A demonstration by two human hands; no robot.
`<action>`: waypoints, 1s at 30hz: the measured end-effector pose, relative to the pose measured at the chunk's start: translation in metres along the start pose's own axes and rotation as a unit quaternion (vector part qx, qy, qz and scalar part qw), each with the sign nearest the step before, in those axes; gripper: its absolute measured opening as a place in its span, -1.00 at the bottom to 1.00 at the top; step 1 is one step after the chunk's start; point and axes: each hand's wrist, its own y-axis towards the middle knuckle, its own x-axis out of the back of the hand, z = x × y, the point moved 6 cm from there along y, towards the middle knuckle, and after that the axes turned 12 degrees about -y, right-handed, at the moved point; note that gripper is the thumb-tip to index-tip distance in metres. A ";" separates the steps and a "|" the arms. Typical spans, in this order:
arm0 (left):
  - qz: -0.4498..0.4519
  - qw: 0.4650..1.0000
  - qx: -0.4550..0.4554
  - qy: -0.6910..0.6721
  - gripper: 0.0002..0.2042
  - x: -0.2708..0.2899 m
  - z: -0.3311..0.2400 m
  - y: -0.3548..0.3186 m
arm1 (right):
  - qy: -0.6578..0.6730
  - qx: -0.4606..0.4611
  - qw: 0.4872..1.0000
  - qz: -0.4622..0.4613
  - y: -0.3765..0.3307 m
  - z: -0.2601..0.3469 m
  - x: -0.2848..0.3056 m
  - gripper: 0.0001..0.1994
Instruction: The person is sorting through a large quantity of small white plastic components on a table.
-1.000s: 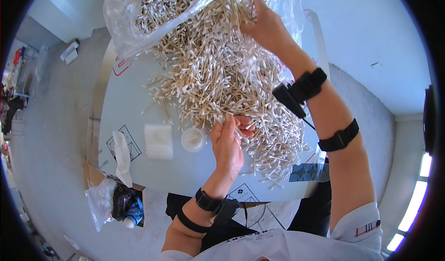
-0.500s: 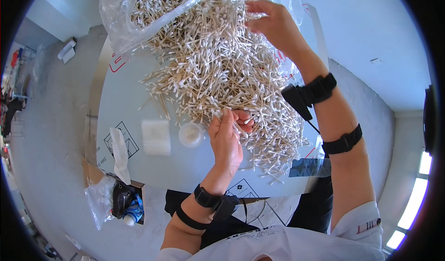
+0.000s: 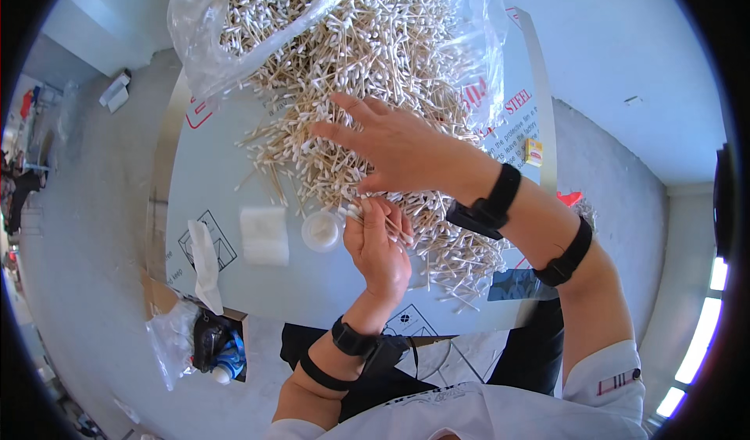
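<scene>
A large heap of cotton swabs (image 3: 312,147) with pale wooden sticks and white tips spills across the table from a clear plastic bag (image 3: 205,45). At the heap's near edge, my left hand (image 3: 377,248) is closed around several cotton swabs (image 3: 388,223), their sticks lying across its fingers. Over the middle of the heap, my right hand (image 3: 391,144) has its fingers spread and nothing visible in them. Left of my left hand stand a small round translucent container (image 3: 322,230) and a square white stack of pads or sheets (image 3: 264,236).
A white folded strip (image 3: 205,264) lies by the table's left edge (image 3: 176,182). Below that edge, an open box holds a plastic bag (image 3: 173,342), a black pouch (image 3: 209,338) and a blue-and-white bottle (image 3: 229,359). A small yellow packet (image 3: 533,152) sits at the right edge.
My right hand has swung from the heap's far right side toward me and left, to above its middle. My left hand has stayed nearly in place, and swabs now show across its fingers.
</scene>
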 end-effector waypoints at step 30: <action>0.048 0.998 0.015 0.023 -0.78 -0.005 0.004 0.002 | -0.100 -0.048 0.958 -0.265 0.070 -0.081 0.035 -0.82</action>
